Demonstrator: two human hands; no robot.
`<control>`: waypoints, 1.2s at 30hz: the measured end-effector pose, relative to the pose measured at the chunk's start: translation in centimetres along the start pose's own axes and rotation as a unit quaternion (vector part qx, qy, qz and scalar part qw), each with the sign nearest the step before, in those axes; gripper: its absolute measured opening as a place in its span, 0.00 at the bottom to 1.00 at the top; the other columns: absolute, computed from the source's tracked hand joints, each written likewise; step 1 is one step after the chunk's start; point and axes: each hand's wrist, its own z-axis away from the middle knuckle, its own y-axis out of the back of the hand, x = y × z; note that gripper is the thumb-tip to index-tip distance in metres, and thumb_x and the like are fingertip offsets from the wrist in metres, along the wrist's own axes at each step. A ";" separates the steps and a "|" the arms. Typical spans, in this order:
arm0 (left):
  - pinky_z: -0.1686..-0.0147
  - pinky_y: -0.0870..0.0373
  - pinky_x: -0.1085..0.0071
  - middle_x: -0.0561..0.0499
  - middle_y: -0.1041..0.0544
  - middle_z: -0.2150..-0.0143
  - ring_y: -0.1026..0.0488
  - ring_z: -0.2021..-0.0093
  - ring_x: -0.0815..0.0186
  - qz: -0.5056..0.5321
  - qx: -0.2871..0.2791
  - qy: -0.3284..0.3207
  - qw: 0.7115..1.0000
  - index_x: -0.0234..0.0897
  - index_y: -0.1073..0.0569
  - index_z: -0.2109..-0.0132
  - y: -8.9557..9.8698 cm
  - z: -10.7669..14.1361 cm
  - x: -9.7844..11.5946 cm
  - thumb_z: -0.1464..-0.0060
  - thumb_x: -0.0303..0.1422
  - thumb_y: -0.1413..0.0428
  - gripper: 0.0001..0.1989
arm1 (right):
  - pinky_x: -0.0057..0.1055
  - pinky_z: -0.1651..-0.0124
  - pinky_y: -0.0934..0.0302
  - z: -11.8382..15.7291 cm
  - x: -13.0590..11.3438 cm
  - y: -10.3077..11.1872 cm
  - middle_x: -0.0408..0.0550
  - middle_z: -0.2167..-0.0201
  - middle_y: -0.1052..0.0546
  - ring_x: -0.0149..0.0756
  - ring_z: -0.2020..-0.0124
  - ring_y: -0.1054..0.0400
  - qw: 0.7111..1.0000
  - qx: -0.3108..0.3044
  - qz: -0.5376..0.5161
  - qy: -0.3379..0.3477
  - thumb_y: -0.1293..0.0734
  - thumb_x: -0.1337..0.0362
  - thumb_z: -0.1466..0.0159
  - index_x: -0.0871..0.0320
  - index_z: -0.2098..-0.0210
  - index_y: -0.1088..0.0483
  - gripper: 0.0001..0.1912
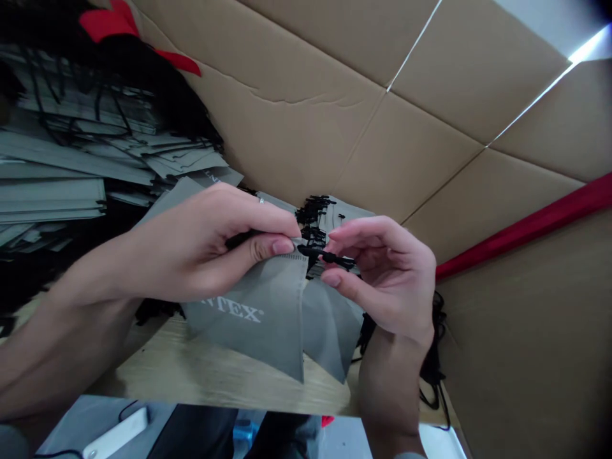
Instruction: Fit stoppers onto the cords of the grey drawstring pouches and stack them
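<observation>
A grey drawstring pouch (268, 331) with white lettering hangs from my left hand (215, 248), its upper hem pinched between thumb and forefinger. Out of the pouch's top corner comes a black drawstring (329, 257), knotted close to the hem. My right hand (387, 274) curls around that knot, thumb and forefinger apart; whether another finger touches the cord I cannot tell. Another grey pouch (332, 325) lies just behind the held one. Part of the lettering is hidden by my left hand.
Stacks of grey pouches (52, 197) with black cords pile up at left. More black cord ends (313, 223) lie behind my hands. Cardboard (306, 115) walls the back and right, with a red strip (526, 223) along it. The pale wooden tabletop (215, 370) ends near my legs.
</observation>
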 end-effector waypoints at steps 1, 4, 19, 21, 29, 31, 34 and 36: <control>0.76 0.44 0.70 0.58 0.38 0.74 0.44 0.76 0.71 -0.008 0.002 0.006 1.000 0.40 0.31 0.64 0.0 0.0 -0.1 0.20 0.26 0.46 0.17 | 0.32 0.51 0.13 0.1 -0.1 -0.2 0.44 0.55 0.10 0.38 0.57 0.13 1.000 -0.002 0.000 -0.003 0.08 0.67 0.36 0.49 0.43 0.11 0.25; 0.75 0.46 0.69 0.58 0.37 0.74 0.43 0.76 0.72 -0.016 0.000 0.026 1.000 0.39 0.30 0.65 -0.2 0.2 -0.3 0.20 0.27 0.47 0.19 | 0.30 0.51 0.16 0.5 0.0 -0.7 0.42 0.54 0.11 0.35 0.57 0.15 1.000 0.001 0.010 -0.001 0.09 0.74 0.37 0.47 0.41 0.12 0.28; 0.75 0.47 0.67 0.58 0.38 0.75 0.43 0.77 0.71 -0.009 0.012 0.045 0.999 0.40 0.31 0.67 -0.7 0.1 -0.4 0.20 0.28 0.46 0.19 | 0.35 0.54 0.15 0.5 0.0 -1.5 0.42 0.56 0.10 0.37 0.58 0.14 0.998 0.022 0.058 0.018 0.14 0.71 0.30 0.47 0.46 0.12 0.17; 0.75 0.46 0.67 0.57 0.37 0.75 0.43 0.77 0.70 -0.008 0.010 0.050 0.999 0.40 0.30 0.67 -0.7 0.2 -0.5 0.21 0.28 0.46 0.19 | 0.35 0.56 0.16 0.4 0.0 -1.6 0.41 0.57 0.10 0.37 0.59 0.15 0.998 0.022 0.060 0.017 0.14 0.71 0.30 0.47 0.47 0.12 0.16; 0.75 0.46 0.67 0.58 0.37 0.75 0.42 0.76 0.70 -0.006 -0.005 0.047 0.999 0.40 0.30 0.66 -0.8 -0.1 -0.5 0.19 0.29 0.46 0.19 | 0.34 0.62 0.19 0.1 0.2 -1.6 0.42 0.62 0.10 0.36 0.64 0.16 0.996 0.042 0.066 0.034 0.17 0.72 0.30 0.49 0.53 0.12 0.11; 0.75 0.46 0.69 0.58 0.39 0.75 0.44 0.76 0.71 0.011 -0.024 0.037 0.999 0.40 0.34 0.67 -0.7 -0.2 -0.4 0.18 0.29 0.48 0.21 | 0.35 0.63 0.20 0.0 0.3 -1.5 0.42 0.64 0.11 0.36 0.65 0.17 0.996 0.051 0.064 0.020 0.17 0.73 0.31 0.49 0.56 0.13 0.11; 0.74 0.45 0.68 0.58 0.40 0.75 0.44 0.76 0.70 0.038 -0.052 0.026 0.998 0.40 0.35 0.66 -0.6 0.0 -0.3 0.17 0.29 0.48 0.21 | 0.33 0.66 0.22 0.0 0.6 -1.2 0.42 0.65 0.11 0.35 0.67 0.18 0.999 0.043 0.008 -0.006 0.16 0.74 0.34 0.49 0.58 0.12 0.12; 0.73 0.43 0.67 0.57 0.37 0.75 0.42 0.75 0.68 0.059 -0.063 0.015 0.996 0.41 0.33 0.65 -0.6 0.2 -0.4 0.17 0.29 0.48 0.20 | 0.30 0.69 0.23 0.0 0.9 -1.2 0.42 0.65 0.10 0.34 0.69 0.18 0.998 0.026 -0.055 -0.031 0.14 0.73 0.36 0.51 0.59 0.12 0.12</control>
